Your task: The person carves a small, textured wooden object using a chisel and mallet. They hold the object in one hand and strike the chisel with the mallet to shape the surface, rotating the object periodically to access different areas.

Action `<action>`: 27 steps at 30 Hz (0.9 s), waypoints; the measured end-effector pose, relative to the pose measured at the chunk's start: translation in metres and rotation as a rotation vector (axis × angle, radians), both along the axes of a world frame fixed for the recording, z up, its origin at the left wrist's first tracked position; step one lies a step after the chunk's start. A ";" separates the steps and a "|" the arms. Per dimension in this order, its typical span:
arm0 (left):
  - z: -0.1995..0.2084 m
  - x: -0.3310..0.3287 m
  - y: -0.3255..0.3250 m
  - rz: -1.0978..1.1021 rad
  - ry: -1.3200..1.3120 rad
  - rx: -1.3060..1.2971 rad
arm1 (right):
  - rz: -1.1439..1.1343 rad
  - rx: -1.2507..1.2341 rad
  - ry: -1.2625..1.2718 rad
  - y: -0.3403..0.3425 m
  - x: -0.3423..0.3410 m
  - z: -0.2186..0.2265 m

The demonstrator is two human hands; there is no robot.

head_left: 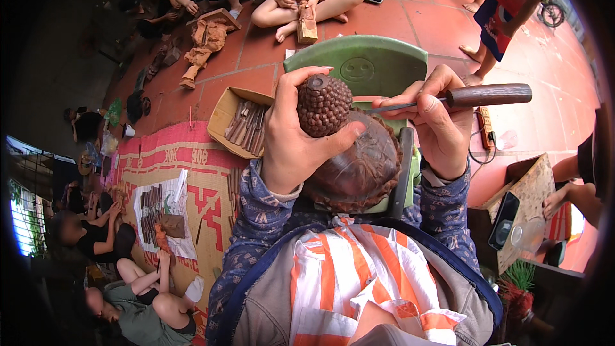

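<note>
"Before the green plastic chair back (392, 67), who grips that dark-brown, knobbly, round carving (324, 106)?"
"I do: left hand (288, 138) clasped round it, right hand (442, 122) pinching a thin, dark-wood-handled metal tool (490, 95)."
"And the tan cardboard box (223, 113)?"
"Open nearby, holding slim, brown-handled tools (246, 125)."

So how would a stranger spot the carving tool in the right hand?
Find the green plastic chair at upper centre. Near it, the right hand grips the carving tool: dark wooden handle rightward, thin metal shank leftward. Unlike the tools lying in the cardboard box, it's held.
</note>
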State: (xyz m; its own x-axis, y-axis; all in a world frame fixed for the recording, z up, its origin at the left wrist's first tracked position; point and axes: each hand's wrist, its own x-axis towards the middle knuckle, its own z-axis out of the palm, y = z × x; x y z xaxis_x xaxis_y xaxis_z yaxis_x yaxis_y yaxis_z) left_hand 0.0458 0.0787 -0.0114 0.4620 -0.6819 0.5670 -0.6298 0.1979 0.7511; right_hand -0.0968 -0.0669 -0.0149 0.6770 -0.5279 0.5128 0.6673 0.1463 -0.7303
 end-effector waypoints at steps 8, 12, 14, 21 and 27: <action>0.001 0.007 0.000 -0.097 0.067 -0.262 | -0.139 -0.072 -0.050 0.026 -0.003 -0.001; 0.002 0.001 0.022 0.127 -0.378 -0.357 | -0.217 -0.232 -0.033 0.038 -0.005 -0.005; 0.007 -0.004 0.034 0.136 -0.585 -0.282 | -0.238 -0.241 0.017 0.051 -0.008 -0.006; 0.007 -0.007 0.044 0.177 -0.600 -0.222 | -0.247 -0.223 0.062 0.074 -0.011 -0.005; 0.009 0.009 0.048 0.144 -0.585 -0.268 | -0.059 -0.401 -0.109 0.068 -0.021 -0.017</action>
